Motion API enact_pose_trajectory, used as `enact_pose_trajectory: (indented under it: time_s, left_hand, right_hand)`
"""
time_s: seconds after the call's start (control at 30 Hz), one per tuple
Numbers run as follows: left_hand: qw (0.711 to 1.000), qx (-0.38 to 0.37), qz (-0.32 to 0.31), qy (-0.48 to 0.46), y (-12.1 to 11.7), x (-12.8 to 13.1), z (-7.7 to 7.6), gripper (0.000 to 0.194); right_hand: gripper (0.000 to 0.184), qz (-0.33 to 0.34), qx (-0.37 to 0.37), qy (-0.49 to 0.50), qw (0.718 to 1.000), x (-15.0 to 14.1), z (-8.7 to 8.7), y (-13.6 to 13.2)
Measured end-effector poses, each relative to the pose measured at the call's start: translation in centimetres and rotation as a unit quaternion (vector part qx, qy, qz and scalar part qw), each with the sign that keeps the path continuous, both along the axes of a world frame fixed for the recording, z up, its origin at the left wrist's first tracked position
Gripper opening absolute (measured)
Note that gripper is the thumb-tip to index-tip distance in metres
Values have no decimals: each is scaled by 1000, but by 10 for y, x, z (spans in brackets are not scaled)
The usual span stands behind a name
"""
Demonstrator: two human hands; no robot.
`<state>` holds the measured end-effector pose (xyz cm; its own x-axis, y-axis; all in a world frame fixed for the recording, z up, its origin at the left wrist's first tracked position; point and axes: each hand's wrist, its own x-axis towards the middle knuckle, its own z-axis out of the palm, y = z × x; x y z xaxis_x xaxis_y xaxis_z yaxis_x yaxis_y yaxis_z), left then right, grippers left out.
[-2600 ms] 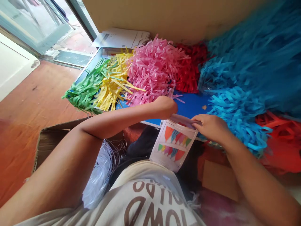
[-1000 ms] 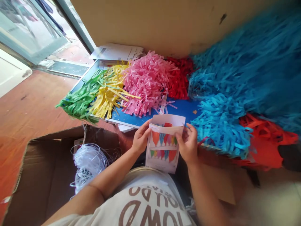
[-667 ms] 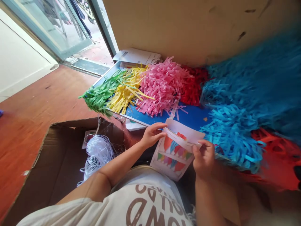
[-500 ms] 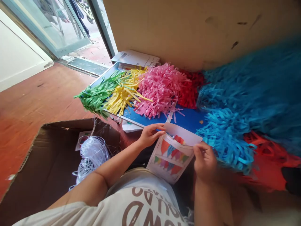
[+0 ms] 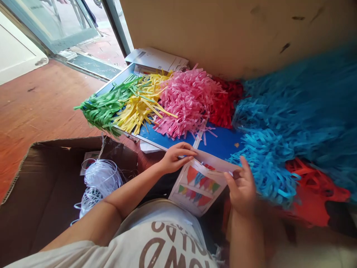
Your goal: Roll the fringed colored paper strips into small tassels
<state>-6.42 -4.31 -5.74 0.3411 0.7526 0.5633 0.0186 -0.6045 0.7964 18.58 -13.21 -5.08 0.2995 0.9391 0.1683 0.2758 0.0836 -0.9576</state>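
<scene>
A flat white packet (image 5: 195, 188), printed with pictures of coloured bunting flags, is tilted in front of my shirt at the table's near edge. Its flap (image 5: 214, 160) slopes over the top, and bits of colour show in the gap beneath. My left hand (image 5: 178, 157) pinches the packet's upper left corner between thumb and fingers. At the upper right, my right hand (image 5: 242, 184) has its thumb on the front and its fingers at the flap's corner. Bright blue paper fringe (image 5: 267, 163) lies just beyond my right hand.
On the blue table (image 5: 216, 144) lie green (image 5: 104, 106), yellow (image 5: 139, 108), pink (image 5: 189, 100) and red fringe (image 5: 227, 102). Papers (image 5: 156, 58) rest at its far end. A cardboard box (image 5: 41, 178) at left holds white string (image 5: 102, 175). Red material (image 5: 312, 201) sits at right.
The packet's flap has come down, lower toward the packet's front. My right hand's index finger has lifted and straightened. The whole view has shifted slightly.
</scene>
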Motion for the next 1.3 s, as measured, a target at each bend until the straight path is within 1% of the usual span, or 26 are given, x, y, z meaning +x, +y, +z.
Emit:
enact_pose_trajectory:
  time_s: [0.07, 0.1, 0.13, 0.2, 0.27, 0.3, 0.37, 0.43, 0.5, 0.53, 0.6, 0.7, 0.77, 0.8, 0.83, 0.9, 0.93, 1.03, 1.1, 1.2, 1.3]
  left_hand:
    - [998, 17, -37, 53, 4, -3, 9, 23]
    - [995, 22, -57, 74, 7, -4, 14, 24]
    - [992, 26, -79, 91, 11, -5, 18, 26]
    - [984, 31, -139, 109, 17, -6, 26, 29]
    - [975, 32, -187, 119, 22, -6, 31, 32]
    - [972, 31, -196, 127, 23, -6, 32, 33]
    - [972, 29, -186, 139, 24, -8, 31, 32]
    - [977, 25, -176, 117, 22, -9, 27, 27]
    - [983, 4, -177, 53, 16, -9, 20, 20]
    - [984, -20, -174, 12, 12, -7, 18, 16]
    - [981, -93, -158, -63, 1, 0, 13, 12]
    - [966, -189, -98, -147, -17, 15, 12, 31]
    - [958, -224, -49, -172, -29, 24, 15, 35]
    - [955, -235, -28, -178, -34, 27, 17, 37]
    - [952, -247, -16, -180, -38, 30, 19, 39]
    - [945, -270, -12, -182, -46, 32, 23, 49]
    - [941, -282, -13, -185, -48, 32, 26, 54]
    - [925, -328, -19, -191, -54, 31, 32, 62]
    - [920, -344, -22, -186, -56, 30, 37, 65]
    - [923, -342, -37, -170, -61, 30, 44, 66]
    - [928, -328, -54, -167, -68, 31, 50, 65]
  right_hand:
    - [47, 41, -20, -4, 999, 5, 6, 6]
    - [39, 60, -26, -2, 998, 7, 9, 9]
    - [35, 74, -31, 0, 997, 9, 12, 12]
    - [35, 86, -48, -17, 995, 13, 17, 18]
    - [35, 87, -63, -70, 992, 16, 22, 22]
    - [32, 89, -64, -100, 989, 17, 24, 23]
    - [24, 105, -41, -143, 983, 19, 28, 24]
    - [19, 137, 4, -163, 977, 21, 29, 22]
    - [19, 164, 49, -171, 970, 21, 30, 19]
    - [20, 176, 63, -173, 967, 20, 30, 17]
    - [20, 183, 72, -168, 966, 16, 31, 12]
    - [11, 149, 49, -148, 977, 10, 35, 6]
    - [8, 124, 14, -123, 985, 7, 41, 4]
    - [12, 126, -14, -114, 985, 6, 45, 5]
    - [20, 138, -45, -112, 983, 6, 50, 5]
    - [33, 174, -95, -143, 970, 8, 60, 9]
    - [34, 193, -107, -170, 961, 9, 65, 11]
    - [29, 233, -99, -241, 937, 12, 79, 17]
    - [28, 260, -103, -278, 919, 9, 91, 21]
    - [26, 313, -125, -334, 880, -2, 111, 26]
    - [26, 362, -150, -355, 849, -20, 128, 32]
